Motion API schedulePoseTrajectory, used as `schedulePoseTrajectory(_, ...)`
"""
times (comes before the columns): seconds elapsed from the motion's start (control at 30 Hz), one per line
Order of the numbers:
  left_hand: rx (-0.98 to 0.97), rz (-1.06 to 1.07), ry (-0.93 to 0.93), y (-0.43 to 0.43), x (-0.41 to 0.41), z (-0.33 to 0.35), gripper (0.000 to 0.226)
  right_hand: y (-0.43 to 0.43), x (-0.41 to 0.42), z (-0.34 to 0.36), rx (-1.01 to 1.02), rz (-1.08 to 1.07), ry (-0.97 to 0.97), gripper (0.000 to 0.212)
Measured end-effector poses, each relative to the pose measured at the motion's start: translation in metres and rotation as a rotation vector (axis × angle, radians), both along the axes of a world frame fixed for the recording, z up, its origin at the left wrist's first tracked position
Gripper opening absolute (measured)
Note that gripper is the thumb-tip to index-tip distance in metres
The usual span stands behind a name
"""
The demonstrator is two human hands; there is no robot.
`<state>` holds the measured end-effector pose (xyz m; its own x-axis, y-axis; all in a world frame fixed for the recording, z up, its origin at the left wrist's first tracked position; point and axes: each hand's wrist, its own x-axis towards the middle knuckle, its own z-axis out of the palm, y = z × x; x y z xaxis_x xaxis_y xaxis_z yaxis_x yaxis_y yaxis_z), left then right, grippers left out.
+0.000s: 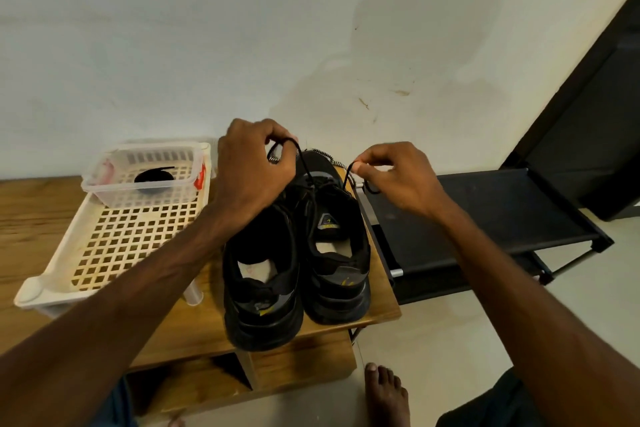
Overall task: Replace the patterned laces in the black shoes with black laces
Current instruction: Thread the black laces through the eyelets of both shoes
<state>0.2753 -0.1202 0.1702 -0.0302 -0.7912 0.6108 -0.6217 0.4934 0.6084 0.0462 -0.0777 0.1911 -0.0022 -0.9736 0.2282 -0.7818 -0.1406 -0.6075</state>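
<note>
Black lace threaded through the right shoe on a wooden tabletop; left hand and right hand each pinch an end.

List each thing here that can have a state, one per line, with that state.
left hand: pinches one end of the black lace
right hand: pinches the other end
black lace: threaded in the right shoe, untied, ends lifted
right shoe: upright on the wooden table, heel nearest
left shoe: upright beside it, lacing hidden
patterned lace: loose behind the shoes
clear container: open, in the cream tray
spare black lace: coiled inside the container
</note>
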Motion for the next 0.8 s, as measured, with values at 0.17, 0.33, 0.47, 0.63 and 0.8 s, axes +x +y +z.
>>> schedulePoseTrajectory(0.17,0.176,-0.043,-0.228,-0.006,0.004,-0.007,0.008,0.006,0.001,0.019,-0.112,-0.143,-0.752,0.014)
schedulePoseTrajectory(0.33,0.355,-0.122,-0.312,-0.015,0.017,-0.008,0.006,0.008,-0.005,0.028,-0.012,-0.237,-1.168,0.015)
schedulePoseTrajectory(0.47,0.378,-0.274,-0.117,-0.010,0.017,0.007,0.012,0.003,-0.001,0.008,0.075,-0.048,-0.037,0.017)
schedulePoseTrajectory(0.63,0.411,-0.351,0.069,-0.003,-0.001,0.003,0.016,0.000,0.009,-0.008,0.222,0.062,0.192,0.015)
schedulePoseTrajectory(0.8,0.374,-0.322,-0.053,0.003,-0.014,-0.004,0.013,0.001,0.009,0.003,0.180,-0.011,0.095,0.030)
